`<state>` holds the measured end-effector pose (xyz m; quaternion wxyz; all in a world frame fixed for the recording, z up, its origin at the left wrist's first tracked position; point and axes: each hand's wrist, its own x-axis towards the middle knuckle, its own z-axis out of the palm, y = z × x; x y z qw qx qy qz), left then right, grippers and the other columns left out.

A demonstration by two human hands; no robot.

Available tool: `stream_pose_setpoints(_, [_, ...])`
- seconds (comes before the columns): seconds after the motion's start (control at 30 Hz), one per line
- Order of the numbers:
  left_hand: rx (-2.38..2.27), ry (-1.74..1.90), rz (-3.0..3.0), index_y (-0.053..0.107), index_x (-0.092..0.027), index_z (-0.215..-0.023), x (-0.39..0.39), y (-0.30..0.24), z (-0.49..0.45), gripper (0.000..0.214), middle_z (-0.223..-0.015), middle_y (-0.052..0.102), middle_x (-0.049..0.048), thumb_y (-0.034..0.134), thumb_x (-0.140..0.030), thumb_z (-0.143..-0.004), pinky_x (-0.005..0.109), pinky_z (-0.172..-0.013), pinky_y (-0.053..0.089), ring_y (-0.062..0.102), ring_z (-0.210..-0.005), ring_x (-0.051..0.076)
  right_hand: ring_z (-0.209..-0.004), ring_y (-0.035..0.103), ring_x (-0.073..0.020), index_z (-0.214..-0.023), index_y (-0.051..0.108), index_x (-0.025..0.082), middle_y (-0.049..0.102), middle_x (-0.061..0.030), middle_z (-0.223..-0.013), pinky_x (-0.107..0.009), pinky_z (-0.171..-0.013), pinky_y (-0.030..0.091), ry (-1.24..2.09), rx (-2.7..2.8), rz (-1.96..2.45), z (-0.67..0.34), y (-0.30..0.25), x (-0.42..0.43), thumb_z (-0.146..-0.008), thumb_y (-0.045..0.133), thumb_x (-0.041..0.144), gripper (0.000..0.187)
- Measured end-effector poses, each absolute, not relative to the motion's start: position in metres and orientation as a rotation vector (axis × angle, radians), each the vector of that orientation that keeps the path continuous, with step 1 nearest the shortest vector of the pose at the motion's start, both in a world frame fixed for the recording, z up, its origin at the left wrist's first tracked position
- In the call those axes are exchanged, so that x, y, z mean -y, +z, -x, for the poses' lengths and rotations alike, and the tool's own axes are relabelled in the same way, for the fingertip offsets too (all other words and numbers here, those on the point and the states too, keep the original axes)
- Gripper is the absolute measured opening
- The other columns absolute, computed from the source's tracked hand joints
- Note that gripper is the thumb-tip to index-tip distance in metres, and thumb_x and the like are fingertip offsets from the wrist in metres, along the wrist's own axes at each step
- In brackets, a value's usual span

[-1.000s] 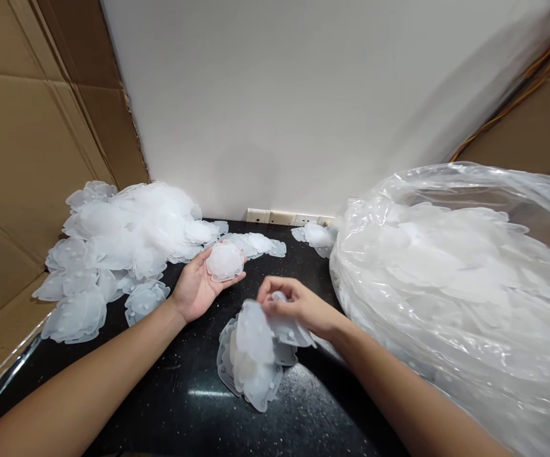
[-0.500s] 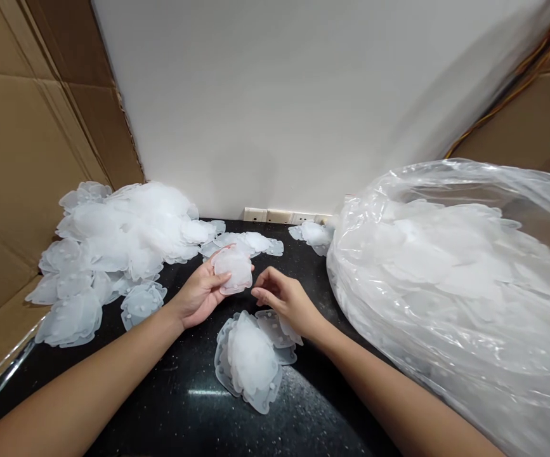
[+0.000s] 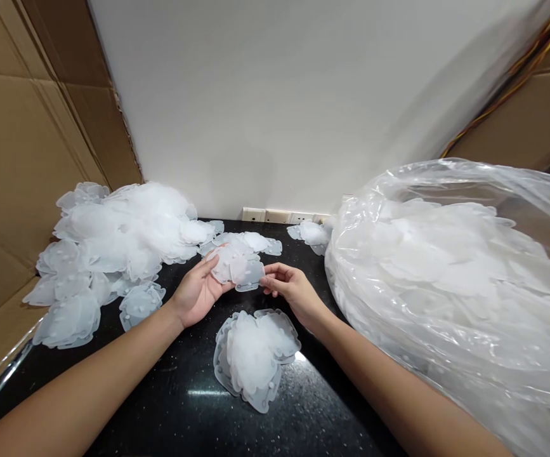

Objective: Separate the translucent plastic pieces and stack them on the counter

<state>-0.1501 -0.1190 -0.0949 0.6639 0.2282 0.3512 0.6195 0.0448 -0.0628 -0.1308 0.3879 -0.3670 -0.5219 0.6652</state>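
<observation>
My left hand (image 3: 201, 289) is closed on a few thin frosted plastic pieces (image 3: 224, 263), its thumb on top and its fingers beneath. My right hand (image 3: 287, 285) pinches the right edge of one translucent plastic piece (image 3: 252, 274), which overlaps the others in my left hand. Just below both hands, a small pile of the same scallop-edged pieces (image 3: 253, 355) lies on the black speckled countertop (image 3: 160, 393). Small round bumps show on some pieces. How many pieces I hold cannot be made out.
A large heap of frosted pieces (image 3: 127, 228) lies at the left against a cardboard sheet (image 3: 27, 139). Another small group (image 3: 310, 233) sits by the wall sockets (image 3: 279, 216). At the right stands a clear plastic bag (image 3: 446, 355) full of such pieces.
My right hand has closed on the edge of a piece and drawn it rightward, so the pieces in my left hand now fan out. The pile below looks the same.
</observation>
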Motion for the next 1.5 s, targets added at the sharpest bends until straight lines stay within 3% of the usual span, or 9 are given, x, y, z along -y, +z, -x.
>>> stream_pose_setpoints(0.47, [-0.718,1.373,-0.48,0.043,-0.016,-0.146,0.119,-0.094,0.153,0.049,-0.133,0.065,0.0149,0.047,-0.028,-0.099,0.056,-0.113,0.036,0.052,-0.133,0.029,-0.056,0.055,-0.0094,-0.082,0.069,0.015,0.065,0.0004,-0.066,-0.024,-0.054,0.035,1.778,1.229,0.928,-0.048,-0.134,0.058,-0.057,0.086,0.043,0.041])
stream_pose_setpoints(0.77, [-0.767,1.358,-0.487,0.042,-0.014,-0.147,0.117,-0.096,0.156,0.052,-0.132,0.065,0.0173,0.049,-0.031,-0.098,0.056,-0.106,0.044,0.062,-0.121,0.033,-0.067,0.065,-0.015,-0.077,0.06,0.018,0.066,-0.0011,-0.071,-0.025,-0.059,0.04,1.848,1.134,0.885,-0.048,-0.132,0.059,-0.058,0.085,0.04,0.039])
stream_pose_setpoints(0.87, [-0.755,1.331,-0.494,0.042,-0.014,-0.147,0.118,-0.096,0.157,0.051,-0.136,0.062,0.0182,0.044,-0.033,-0.1,0.058,-0.105,0.044,0.06,-0.124,0.034,-0.063,0.058,-0.0126,-0.075,0.06,0.018,0.061,0.0005,-0.067,-0.025,-0.059,0.04,1.783,1.137,0.82,-0.048,-0.13,0.058,-0.064,0.079,0.043,0.034])
stream_pose_setpoints(1.0, [-0.722,1.265,-0.509,0.037,-0.016,-0.15,0.121,-0.095,0.156,0.052,-0.137,0.061,0.0189,0.042,-0.024,-0.099,0.059,-0.107,0.042,0.059,-0.125,0.033,-0.049,0.036,-0.0101,-0.073,0.058,0.02,0.042,0.0057,-0.053,-0.025,-0.049,0.027,1.566,1.357,0.893,-0.049,-0.125,0.061,-0.076,0.066,0.058,0.04])
stream_pose_setpoints(1.1, [-0.72,1.227,-0.555,0.032,-0.017,-0.153,0.123,-0.096,0.154,0.062,-0.131,0.065,0.0182,0.046,-0.011,-0.093,0.056,-0.108,0.041,0.063,-0.12,0.031,-0.05,0.031,-0.0104,-0.078,0.057,0.022,0.037,0.0073,-0.054,-0.026,-0.05,0.025,1.347,1.605,0.891,-0.049,-0.123,0.066,-0.075,0.071,0.055,0.036])
stream_pose_setpoints(1.2, [-0.752,1.229,-0.6,0.039,-0.017,-0.149,0.125,-0.096,0.152,0.063,-0.126,0.068,0.0149,0.052,-0.005,-0.088,0.048,-0.111,0.041,0.065,-0.117,0.026,-0.053,0.032,-0.0114,-0.083,0.059,0.022,0.038,0.0068,-0.056,-0.026,-0.053,0.026,1.185,1.801,0.881,-0.048,-0.122,0.071,-0.079,0.068,0.051,0.031])
stream_pose_setpoints(1.37, [-0.78,1.227,-0.693,0.056,-0.023,-0.134,0.128,-0.096,0.15,0.056,-0.129,0.067,0.0087,0.063,-0.002,-0.082,0.038,-0.112,0.041,0.061,-0.122,0.022,-0.055,0.037,-0.0114,-0.081,0.058,0.021,0.045,0.0042,-0.06,-0.026,-0.054,0.029,1.238,1.821,0.901,-0.047,-0.129,0.069,-0.086,0.058,0.057,0.036])
stream_pose_setpoints(1.5, [-0.783,1.205,-0.74,0.053,-0.027,-0.137,0.129,-0.096,0.15,0.064,-0.129,0.067,0.0074,0.068,-0.004,-0.08,0.034,-0.111,0.041,0.06,-0.123,0.021,-0.052,0.034,-0.0102,-0.081,0.064,0.019,0.041,0.0055,-0.057,-0.024,-0.05,0.026,1.348,1.795,0.904,-0.046,-0.135,0.064,-0.076,0.069,0.059,0.04])
